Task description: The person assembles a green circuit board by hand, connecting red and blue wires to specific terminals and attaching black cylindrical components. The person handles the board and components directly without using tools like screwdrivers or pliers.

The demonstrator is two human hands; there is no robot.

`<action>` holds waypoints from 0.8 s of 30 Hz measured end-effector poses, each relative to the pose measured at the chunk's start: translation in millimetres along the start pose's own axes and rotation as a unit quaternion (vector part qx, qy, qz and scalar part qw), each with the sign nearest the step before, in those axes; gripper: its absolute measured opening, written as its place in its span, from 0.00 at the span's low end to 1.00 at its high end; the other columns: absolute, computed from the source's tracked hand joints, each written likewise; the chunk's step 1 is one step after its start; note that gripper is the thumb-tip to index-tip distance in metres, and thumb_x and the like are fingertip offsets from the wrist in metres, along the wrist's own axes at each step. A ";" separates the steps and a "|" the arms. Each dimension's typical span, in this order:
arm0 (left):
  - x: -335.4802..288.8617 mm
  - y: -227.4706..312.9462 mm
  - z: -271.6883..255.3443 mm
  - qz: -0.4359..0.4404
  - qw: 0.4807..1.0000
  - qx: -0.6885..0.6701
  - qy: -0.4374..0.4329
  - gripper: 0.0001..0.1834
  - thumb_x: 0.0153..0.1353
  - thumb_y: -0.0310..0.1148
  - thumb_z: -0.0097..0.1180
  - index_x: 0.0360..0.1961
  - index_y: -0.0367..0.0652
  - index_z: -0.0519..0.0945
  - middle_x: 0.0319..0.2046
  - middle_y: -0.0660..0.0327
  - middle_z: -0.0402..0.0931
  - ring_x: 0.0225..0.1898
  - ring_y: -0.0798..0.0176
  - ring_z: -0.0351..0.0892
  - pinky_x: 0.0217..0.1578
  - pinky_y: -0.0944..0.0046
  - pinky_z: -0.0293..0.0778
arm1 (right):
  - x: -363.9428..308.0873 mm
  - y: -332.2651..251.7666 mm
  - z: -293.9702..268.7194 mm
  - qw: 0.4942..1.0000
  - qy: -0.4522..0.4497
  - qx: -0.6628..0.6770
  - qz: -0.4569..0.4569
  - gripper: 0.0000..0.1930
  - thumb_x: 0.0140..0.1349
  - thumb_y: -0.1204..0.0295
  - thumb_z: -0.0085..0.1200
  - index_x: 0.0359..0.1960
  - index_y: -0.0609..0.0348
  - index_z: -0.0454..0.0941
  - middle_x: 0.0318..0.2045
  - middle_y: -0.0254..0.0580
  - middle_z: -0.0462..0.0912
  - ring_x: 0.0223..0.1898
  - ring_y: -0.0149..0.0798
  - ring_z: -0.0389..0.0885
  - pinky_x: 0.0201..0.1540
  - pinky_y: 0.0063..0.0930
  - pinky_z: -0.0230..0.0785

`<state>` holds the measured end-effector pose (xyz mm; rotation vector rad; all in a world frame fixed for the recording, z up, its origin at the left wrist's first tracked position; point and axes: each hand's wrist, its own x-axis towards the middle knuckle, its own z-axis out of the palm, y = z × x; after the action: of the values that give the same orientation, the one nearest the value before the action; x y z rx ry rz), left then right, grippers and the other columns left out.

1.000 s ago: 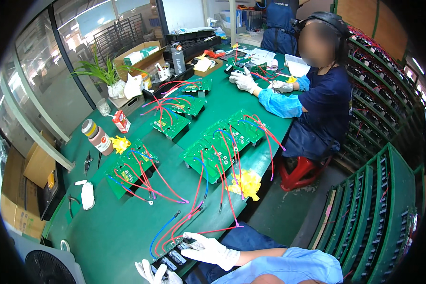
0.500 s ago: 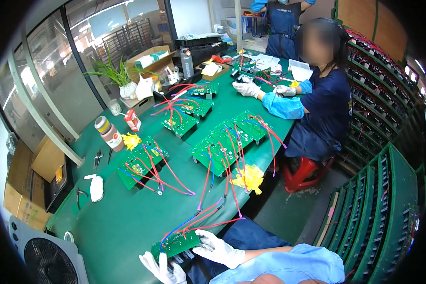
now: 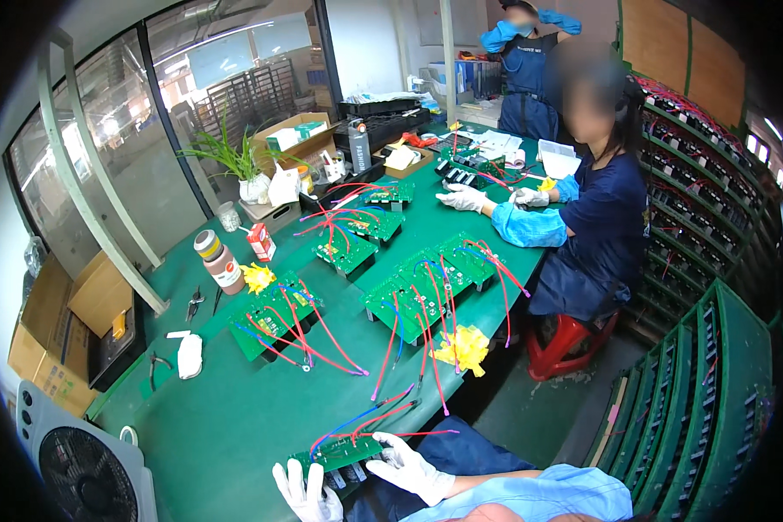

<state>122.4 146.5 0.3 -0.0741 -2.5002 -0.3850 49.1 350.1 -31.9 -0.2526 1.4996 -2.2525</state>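
Note:
Close to the near edge of the table is a green circuit board with dark components under it. Red wires and a blue wire rise from it toward the far side. My left hand, in a white glove, has its fingers stretched and apart at the board's left end, fingertips by its edge. At the right end, my white-gloved right hand has fingers and thumb on either side of the board's corner. Beyond lie joined circuit boards with red and blue wires, and another wired circuit board to their left.
Yellow ties lie at the table's right edge. Pliers, a bottle and a drink carton stand or lie leftward. A fan is at lower left. A co-worker sits at right, before green racks.
The view has shifted, so the scene sits a little lower and further right. Both hands stay at the board's ends, and the board looks flatter. The co-worker's hands stay over their board.

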 end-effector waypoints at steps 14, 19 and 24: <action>129.8 -46.0 -27.6 0.027 0.991 -0.107 -0.070 0.33 0.45 0.15 0.58 0.57 0.43 0.79 0.59 0.44 0.76 0.61 0.36 0.74 0.62 0.47 0.72 | 91.7 -35.4 0.0 0.966 -0.006 -0.256 -0.042 0.29 0.64 0.52 0.65 0.58 0.61 0.76 0.47 0.46 0.85 0.45 0.38 0.85 0.51 0.31 0.77; 126.9 -69.7 6.5 -0.044 0.971 -0.235 -0.008 0.28 0.47 0.14 0.58 0.53 0.41 0.79 0.62 0.45 0.75 0.67 0.39 0.70 0.65 0.47 0.68 | 87.9 -24.2 -4.5 0.958 0.054 -0.264 -0.100 0.20 0.66 0.64 0.63 0.56 0.57 0.79 0.44 0.43 0.84 0.42 0.42 0.86 0.45 0.31 0.80; 113.7 -66.9 14.1 -0.017 0.960 -0.274 0.051 0.24 0.48 0.14 0.56 0.49 0.40 0.78 0.62 0.45 0.74 0.69 0.38 0.68 0.68 0.45 0.64 | 91.7 -27.3 -14.7 0.903 0.023 -0.409 -0.127 0.21 0.64 0.61 0.65 0.54 0.59 0.80 0.42 0.43 0.86 0.42 0.39 0.86 0.48 0.29 0.78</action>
<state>12.1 82.7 37.5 -0.2235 -2.2265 -1.0584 -45.1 331.1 -20.1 -0.6697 2.4919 -1.6557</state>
